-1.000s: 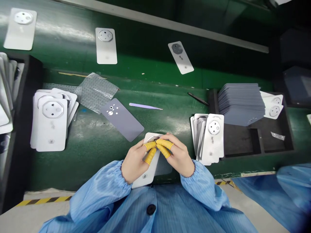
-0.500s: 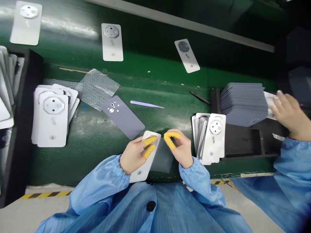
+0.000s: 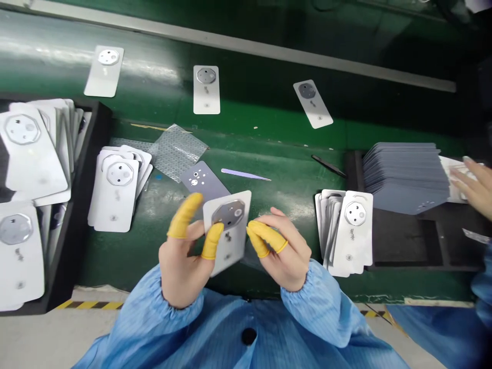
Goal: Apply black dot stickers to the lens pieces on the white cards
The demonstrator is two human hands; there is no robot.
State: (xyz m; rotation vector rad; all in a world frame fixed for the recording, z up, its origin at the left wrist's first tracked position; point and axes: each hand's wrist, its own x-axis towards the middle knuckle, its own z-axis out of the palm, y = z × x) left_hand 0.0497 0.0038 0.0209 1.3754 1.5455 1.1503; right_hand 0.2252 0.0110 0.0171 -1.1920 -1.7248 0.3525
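A white phone back cover with a grey eight-sided camera area is raised and tilted in front of me. My left hand holds its left side, the thumb on the front face and the index finger sticking up. At the cover's right edge my right hand pinches with thumb and index finger; the exact contact is partly hidden. Yellow finger cots cover both thumbs and index fingers. Just behind the raised cover lies a grey perforated sheet, partly hidden. Purple tweezers rest beyond my hands.
Stacked white covers stand left, others right. A black box holds more covers; a black tray holds grey sheets. Bubble wrap, black tweezers and three spaced covers lie beyond. A co-worker's hand reaches in.
The cover has come up off the table and tilted in my left hand, whose index finger has lifted off it. My right hand has moved to the cover's edge. The view has shifted.
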